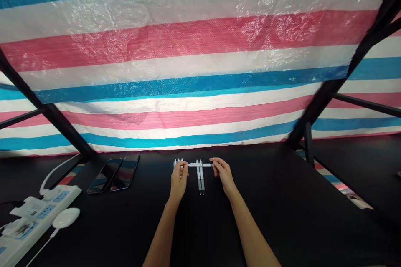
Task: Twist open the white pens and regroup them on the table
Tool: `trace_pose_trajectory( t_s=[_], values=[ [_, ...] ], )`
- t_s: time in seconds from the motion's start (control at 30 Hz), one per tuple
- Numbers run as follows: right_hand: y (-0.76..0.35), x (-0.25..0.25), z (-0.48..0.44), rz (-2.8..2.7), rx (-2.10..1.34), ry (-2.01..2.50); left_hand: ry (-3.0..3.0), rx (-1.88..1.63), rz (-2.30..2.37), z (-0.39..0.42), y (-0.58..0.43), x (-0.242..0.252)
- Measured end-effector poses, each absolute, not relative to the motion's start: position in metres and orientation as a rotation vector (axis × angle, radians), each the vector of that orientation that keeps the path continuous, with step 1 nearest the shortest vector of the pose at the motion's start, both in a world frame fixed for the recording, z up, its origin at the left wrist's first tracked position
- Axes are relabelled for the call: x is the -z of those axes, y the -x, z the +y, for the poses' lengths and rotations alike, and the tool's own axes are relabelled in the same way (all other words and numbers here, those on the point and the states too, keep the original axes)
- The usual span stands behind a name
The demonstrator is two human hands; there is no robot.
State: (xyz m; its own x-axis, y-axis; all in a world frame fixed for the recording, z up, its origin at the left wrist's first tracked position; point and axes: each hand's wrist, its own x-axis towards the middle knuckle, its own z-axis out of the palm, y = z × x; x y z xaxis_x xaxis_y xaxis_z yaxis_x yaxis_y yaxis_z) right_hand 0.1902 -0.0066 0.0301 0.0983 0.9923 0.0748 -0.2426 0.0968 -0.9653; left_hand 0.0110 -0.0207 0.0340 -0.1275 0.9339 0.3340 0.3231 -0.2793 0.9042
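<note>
Left hand (179, 178) and right hand (223, 175) pinch opposite ends of a white pen (196, 165), left-to-right, crossing above two near-far pens (200, 184) tbh.

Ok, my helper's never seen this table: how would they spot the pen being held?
On the black table, find the left hand and right hand near the middle. The white pen is held between them; it runs sideways, unlike the two pens it crosses.

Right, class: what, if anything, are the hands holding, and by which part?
A white pen, held crosswise by its two ends: left hand at one, right hand at the other.
</note>
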Motion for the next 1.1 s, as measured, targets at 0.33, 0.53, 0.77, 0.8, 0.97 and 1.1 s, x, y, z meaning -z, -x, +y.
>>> trace_pose_trajectory(
  t_s=[0.33,0.53,0.77,0.8,0.97,1.1],
  values=[
    [-0.1884,-0.0345,-0.0089,-1.016,-1.187,1.029,-1.665,-1.444,1.385,-0.0181,-0.0098,-0.0326],
    [-0.1898,-0.0337,-0.0081,-0.991,-1.174,1.023,-1.589,-1.385,1.363,-0.0175,-0.0108,-0.0288],
    [-0.1888,-0.0355,-0.0097,-1.014,-1.184,1.03,-1.708,-1.41,1.38,-0.0202,-0.0103,-0.0341],
    [-0.1888,-0.0357,-0.0098,-1.016,-1.185,1.028,-1.712,-1.41,1.378,-0.0206,-0.0104,-0.0346],
    [-0.1896,-0.034,-0.0084,-0.987,-1.177,1.031,-1.617,-1.359,1.357,-0.0216,-0.0112,-0.0349],
    [-0.1902,-0.0321,-0.0073,-0.987,-1.163,1.031,-1.602,-1.377,1.328,-0.0211,-0.0106,-0.0345]
  ],
)
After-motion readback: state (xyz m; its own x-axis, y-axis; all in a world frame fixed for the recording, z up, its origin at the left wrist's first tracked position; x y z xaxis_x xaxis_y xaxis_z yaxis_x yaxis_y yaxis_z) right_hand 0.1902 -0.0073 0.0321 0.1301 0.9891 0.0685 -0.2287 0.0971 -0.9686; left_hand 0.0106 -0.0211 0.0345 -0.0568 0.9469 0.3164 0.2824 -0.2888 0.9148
